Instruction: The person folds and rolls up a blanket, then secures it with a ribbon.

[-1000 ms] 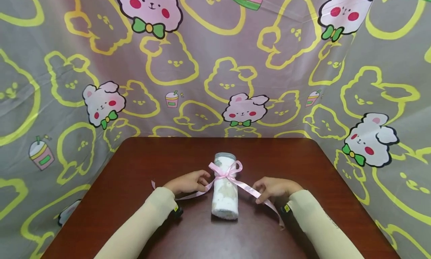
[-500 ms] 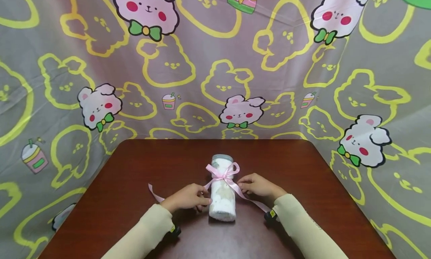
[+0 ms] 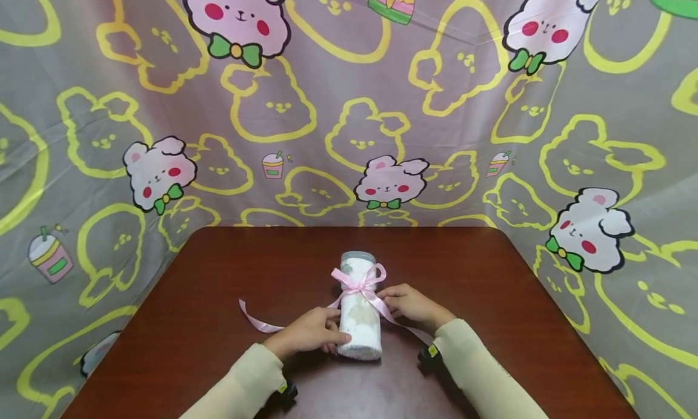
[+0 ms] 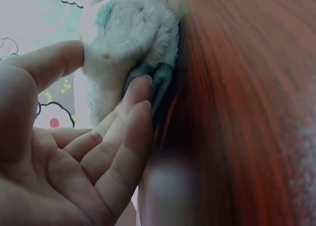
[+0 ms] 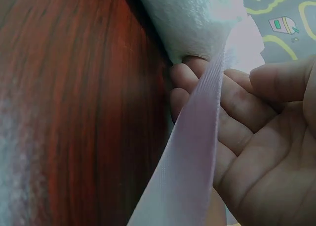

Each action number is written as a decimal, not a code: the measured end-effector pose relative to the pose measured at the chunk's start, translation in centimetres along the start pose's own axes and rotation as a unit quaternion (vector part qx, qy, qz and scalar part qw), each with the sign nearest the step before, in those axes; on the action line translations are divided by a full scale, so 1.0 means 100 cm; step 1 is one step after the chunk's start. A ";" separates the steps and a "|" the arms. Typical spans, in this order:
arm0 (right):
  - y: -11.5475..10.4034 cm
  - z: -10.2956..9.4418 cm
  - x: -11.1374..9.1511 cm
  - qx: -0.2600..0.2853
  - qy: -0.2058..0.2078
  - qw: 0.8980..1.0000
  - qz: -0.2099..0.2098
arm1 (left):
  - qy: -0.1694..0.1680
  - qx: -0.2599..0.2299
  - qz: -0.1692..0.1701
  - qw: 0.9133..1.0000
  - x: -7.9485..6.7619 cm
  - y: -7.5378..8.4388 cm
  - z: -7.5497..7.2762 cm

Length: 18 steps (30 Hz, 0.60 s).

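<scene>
A fluffy white rolled towel with grey-green patches lies lengthwise on the table, tied round by a pink ribbon with a bow on top. At its near left side, my left hand holds the roll, thumb over the near end and fingers against the lower side. The left wrist view shows the roll's fleecy end between thumb and fingers. On the other side, my right hand touches the roll near the bow with relaxed fingers. One ribbon tail runs across in front of those fingers.
The dark brown wooden table extends around the roll. The other ribbon tail curls out past the left wrist. A grey curtain with yellow outlines and white rabbits hangs behind and along both sides.
Both hands have come in from the ribbon tails to the towel's sides. The left moved right and nearer the body; the right moved left. The view shifted slightly.
</scene>
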State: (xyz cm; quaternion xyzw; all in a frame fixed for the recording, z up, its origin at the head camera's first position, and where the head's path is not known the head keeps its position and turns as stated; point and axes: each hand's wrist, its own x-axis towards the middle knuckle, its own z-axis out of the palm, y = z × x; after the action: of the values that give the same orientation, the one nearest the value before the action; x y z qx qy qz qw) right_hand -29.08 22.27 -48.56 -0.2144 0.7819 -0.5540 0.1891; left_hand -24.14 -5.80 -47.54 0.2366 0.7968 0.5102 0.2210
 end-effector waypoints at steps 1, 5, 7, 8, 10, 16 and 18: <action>0.000 0.000 0.001 0.002 0.002 1.000 0.002 | 0.004 0.001 0.001 1.000 0.000 0.001 0.000; -0.003 0.002 0.004 0.003 0.010 1.000 0.011 | 0.013 0.001 0.004 1.000 0.001 0.001 0.001; -0.004 0.002 0.006 0.002 0.012 1.000 0.011 | 0.017 0.001 0.007 1.000 0.001 0.000 0.000; -0.005 0.003 0.007 0.002 0.014 1.000 0.012 | 0.019 0.001 0.009 1.000 0.001 0.000 -0.001; -0.006 0.004 0.010 0.005 0.015 1.000 0.013 | 0.023 0.005 0.014 1.000 0.001 -0.001 -0.003; -0.005 0.006 0.017 0.013 0.022 0.999 0.019 | 0.029 0.024 0.019 0.999 0.004 -0.006 -0.012; -0.005 0.007 0.020 0.015 0.024 0.999 0.022 | 0.036 0.030 0.020 0.999 0.005 -0.008 -0.013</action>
State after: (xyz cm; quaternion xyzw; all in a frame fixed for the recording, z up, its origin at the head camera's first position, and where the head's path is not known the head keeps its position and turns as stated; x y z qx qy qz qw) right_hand -30.33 20.49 -48.44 -0.1807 0.7821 -0.5667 0.1856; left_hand -25.43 -6.75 -47.80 0.2403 0.8141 0.4988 0.1752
